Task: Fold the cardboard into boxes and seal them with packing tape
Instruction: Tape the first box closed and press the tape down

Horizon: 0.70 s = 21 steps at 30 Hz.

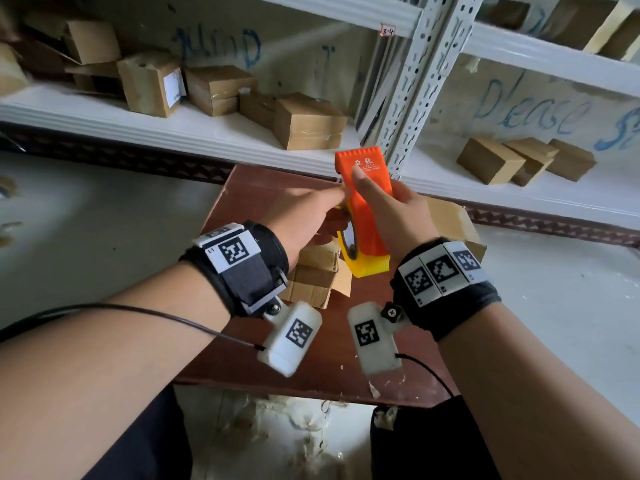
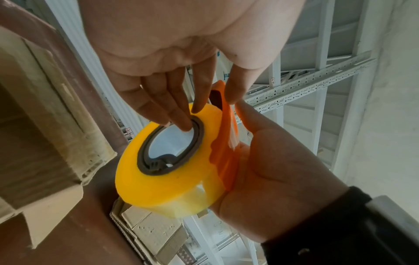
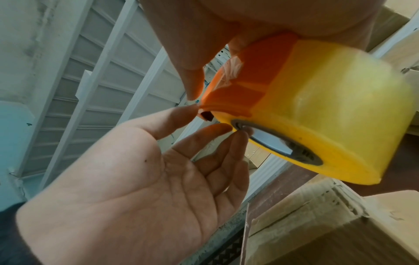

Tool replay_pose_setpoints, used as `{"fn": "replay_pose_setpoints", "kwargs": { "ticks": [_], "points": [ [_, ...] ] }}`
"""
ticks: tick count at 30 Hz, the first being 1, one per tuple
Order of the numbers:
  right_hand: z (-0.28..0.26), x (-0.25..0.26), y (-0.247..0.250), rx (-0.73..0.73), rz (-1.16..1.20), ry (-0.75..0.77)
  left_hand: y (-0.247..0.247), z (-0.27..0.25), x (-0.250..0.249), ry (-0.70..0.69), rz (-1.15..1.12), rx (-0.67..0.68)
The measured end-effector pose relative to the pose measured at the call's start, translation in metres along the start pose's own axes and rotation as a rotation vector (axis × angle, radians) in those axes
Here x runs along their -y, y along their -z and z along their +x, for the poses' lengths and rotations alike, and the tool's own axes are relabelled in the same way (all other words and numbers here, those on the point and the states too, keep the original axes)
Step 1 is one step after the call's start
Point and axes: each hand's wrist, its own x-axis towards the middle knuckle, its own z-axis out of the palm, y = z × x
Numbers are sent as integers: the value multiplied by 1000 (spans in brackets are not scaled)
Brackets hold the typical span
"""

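Foreground of head view: two forearms with black wrist straps carrying square black-and-white markers, a white camera pod under each. Right hand (image 1: pixel 398 206) clasped around an orange tape dispenser (image 1: pixel 367 188), thumb laid along its top plate; white characters printed on the plate, smaller line beneath unreadable. Yellow tape roll (image 2: pixel 167 181) seated in the dispenser, grey core visible in the left wrist view. Left hand (image 1: pixel 304 216) with straight fingers (image 2: pixel 172 114) touching the roll's core rim and side, nothing clasped. Dispenser held in the air above a brown desk (image 1: pixel 256 199). Beneath the hands, a partly folded cardboard box (image 1: pixel 315 275), flaps loose; a second box (image 1: pixel 453 220) at the desk's far right edge. Bare desk surface at the left and near the front edge. Behind: white shelving (image 1: pixel 194 129) with cardboard boxes, tag "3-4" (image 1: pixel 388 30) on an upright, blue handwriting "Please" (image 1: pixel 533 109) on the wall.
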Motion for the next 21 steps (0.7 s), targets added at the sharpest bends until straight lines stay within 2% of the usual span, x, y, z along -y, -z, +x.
{"fn": "replay_pose_setpoints", "kwargs": {
  "ticks": [13,15,19,21],
  "points": [
    [-4,4,5,-103,-26,-36,-1,-5,-7,-1,85,42],
    [-4,5,5,-117,-27,-39,-1,-5,-8,2,82,8],
    [-4,5,4,-108,-91,-21,5,5,-12,41,80,-182],
    [-4,3,2,-89,-143,18,10,9,-13,76,48,-172]
  ]
}}
